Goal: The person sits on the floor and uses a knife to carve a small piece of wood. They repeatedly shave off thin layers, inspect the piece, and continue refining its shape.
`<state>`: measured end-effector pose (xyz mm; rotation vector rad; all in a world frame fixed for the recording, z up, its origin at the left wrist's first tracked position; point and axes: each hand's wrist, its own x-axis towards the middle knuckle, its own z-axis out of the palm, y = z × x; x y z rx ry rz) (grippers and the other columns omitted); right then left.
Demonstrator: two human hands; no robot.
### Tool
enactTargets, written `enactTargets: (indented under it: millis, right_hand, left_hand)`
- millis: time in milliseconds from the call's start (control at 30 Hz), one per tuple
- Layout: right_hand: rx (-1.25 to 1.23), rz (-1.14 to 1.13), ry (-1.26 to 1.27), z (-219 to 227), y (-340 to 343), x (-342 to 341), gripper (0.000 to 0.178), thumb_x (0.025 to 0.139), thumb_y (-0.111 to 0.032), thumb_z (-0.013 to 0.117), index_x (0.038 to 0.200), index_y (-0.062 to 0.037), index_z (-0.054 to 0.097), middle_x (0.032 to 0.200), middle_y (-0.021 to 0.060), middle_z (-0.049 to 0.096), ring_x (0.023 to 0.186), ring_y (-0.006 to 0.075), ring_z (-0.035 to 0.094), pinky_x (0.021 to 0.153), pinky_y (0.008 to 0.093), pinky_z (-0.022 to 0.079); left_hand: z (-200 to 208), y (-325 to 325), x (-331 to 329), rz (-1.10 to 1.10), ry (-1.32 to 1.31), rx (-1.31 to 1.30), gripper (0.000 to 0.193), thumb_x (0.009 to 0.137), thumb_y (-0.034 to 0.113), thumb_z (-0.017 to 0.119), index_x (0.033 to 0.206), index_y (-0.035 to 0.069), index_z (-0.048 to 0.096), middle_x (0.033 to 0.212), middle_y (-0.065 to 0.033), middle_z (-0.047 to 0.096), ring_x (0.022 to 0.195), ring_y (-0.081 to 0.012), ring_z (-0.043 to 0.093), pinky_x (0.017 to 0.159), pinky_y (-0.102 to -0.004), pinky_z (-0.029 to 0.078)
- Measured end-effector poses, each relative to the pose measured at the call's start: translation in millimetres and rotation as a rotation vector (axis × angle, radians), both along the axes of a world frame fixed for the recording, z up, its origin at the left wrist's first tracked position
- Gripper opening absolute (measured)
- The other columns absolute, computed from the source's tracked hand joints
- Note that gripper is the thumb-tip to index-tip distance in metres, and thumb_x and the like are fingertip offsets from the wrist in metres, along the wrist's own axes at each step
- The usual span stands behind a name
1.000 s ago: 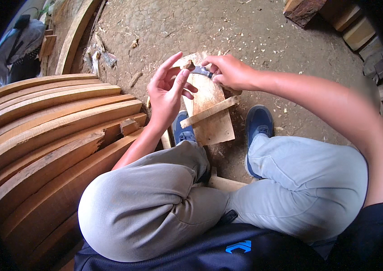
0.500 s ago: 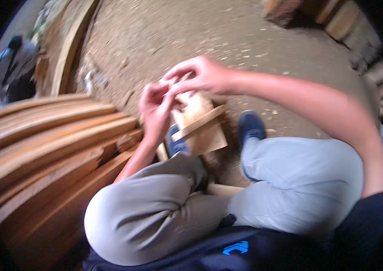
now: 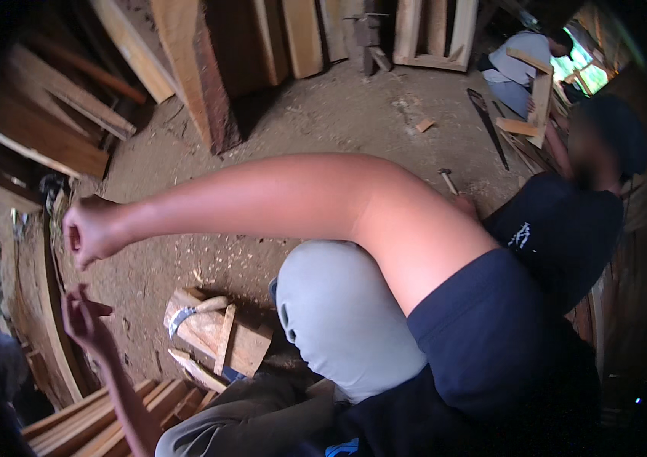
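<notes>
My right arm reaches across to the far left. My right hand is closed with curled fingers; what it holds, if anything, is hidden. Just below it my left hand is raised, its fingers bent but apart, with nothing visible in them. The two hands do not touch. To the right of the left hand, a wooden block rests low by my legs. On it lies a tool with a curved metal blade and a wooden handle, beside a narrow wood strip set across the block.
A person in a dark shirt sits close on my right, a hand near a hammer. Farther back another person handles a wooden frame near a handsaw. Boards lean at the back; stacked planks lie lower left.
My hands have left the wooden block, come apart and moved to the left. My view has swung right, bringing in the two people. The curved-bladed tool now shows on the block.
</notes>
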<state>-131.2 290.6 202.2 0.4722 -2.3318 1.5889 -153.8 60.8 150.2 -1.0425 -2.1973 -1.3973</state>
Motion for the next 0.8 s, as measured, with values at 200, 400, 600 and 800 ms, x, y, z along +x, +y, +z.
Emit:
enactTargets:
  millis: [200, 400, 600, 800]
  right_hand:
    - [-0.389, -0.176, 0.067, 86, 27, 35, 0.012, 0.084, -0.003, 0.074, 0.095, 0.0017, 0.072, 0.079, 0.0102, 0.073, 0.065, 0.0139, 0.070, 0.059, 0.0293, 0.058]
    - [-0.570, 0.011, 0.001, 55, 36, 66, 0.013, 0.090, -0.001, 0.070, 0.101, 0.0034, 0.063, 0.091, 0.0154, 0.072, 0.073, 0.0174, 0.071, 0.060, 0.0290, 0.059]
    - [-0.426, 0.125, 0.026, 60, 41, 73, 0.014, 0.088, -0.002, 0.073, 0.096, 0.0052, 0.066, 0.085, 0.0144, 0.074, 0.071, 0.0163, 0.072, 0.062, 0.0267, 0.059]
    - [-0.361, 0.133, 0.160, 62, 29, 79, 0.014, 0.082, -0.004, 0.079, 0.091, 0.0039, 0.071, 0.084, 0.0144, 0.074, 0.072, 0.0165, 0.072, 0.065, 0.0279, 0.058]
  left_hand:
    - [108, 72, -12, -0.205, -0.075, -0.054, 0.068, 0.101, 0.026, 0.060, 0.157, 0.017, 0.023, 0.136, -0.0116, 0.056, 0.088, -0.0130, 0.064, 0.064, -0.0223, 0.050]
    - [108, 88, 26, -0.270, -0.262, -0.068, 0.052, 0.102, 0.029, 0.058, 0.148, 0.008, 0.044, 0.134, -0.0103, 0.058, 0.098, -0.0153, 0.065, 0.072, -0.0258, 0.052]
    - [82, 76, 60, -0.280, -0.499, 0.176, 0.047, 0.105, 0.034, 0.050, 0.140, 0.002, 0.051, 0.117, -0.0108, 0.063, 0.088, -0.0160, 0.067, 0.063, -0.0236, 0.051]
    - [75, 56, 44, -0.154, -0.474, 0.202, 0.043, 0.106, 0.031, 0.049, 0.135, 0.000, 0.055, 0.106, -0.0064, 0.063, 0.075, -0.0081, 0.058, 0.056, -0.0206, 0.043]
